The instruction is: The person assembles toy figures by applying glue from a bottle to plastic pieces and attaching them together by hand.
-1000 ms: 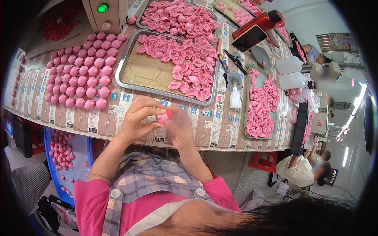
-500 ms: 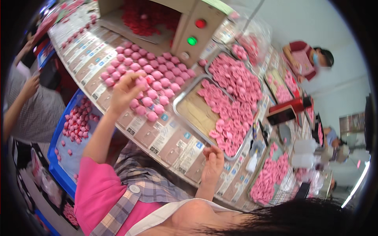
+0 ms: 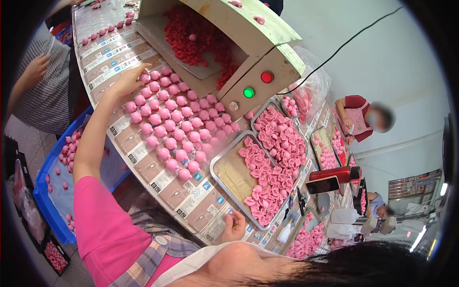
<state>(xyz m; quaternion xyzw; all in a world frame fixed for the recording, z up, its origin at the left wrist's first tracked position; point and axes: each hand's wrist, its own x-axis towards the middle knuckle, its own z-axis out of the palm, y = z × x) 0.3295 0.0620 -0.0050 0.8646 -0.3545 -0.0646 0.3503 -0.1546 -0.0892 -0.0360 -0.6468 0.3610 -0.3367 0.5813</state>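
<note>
My left hand is at the far left end of the rows, its finger and thumb closed around a small pink ball-shaped piece. Several rows of these round pink pieces, each with a small nub, stand on the table beside it. Low over the table's front edge, my right hand has its fingers curled together; what it holds, if anything, is too small to make out. It is nearest to a metal tray holding a heap of frilly pink pieces.
Behind the rows stands a beige machine with a red and a green light, red pieces inside. A blue bin of pink balls sits at left. A phone and a white bottle lie rightward. Co-workers are nearby.
My left hand has moved away from the middle of the rows to their far left end. My right hand has shifted slightly left and nearer to me. The view has turned a little.
</note>
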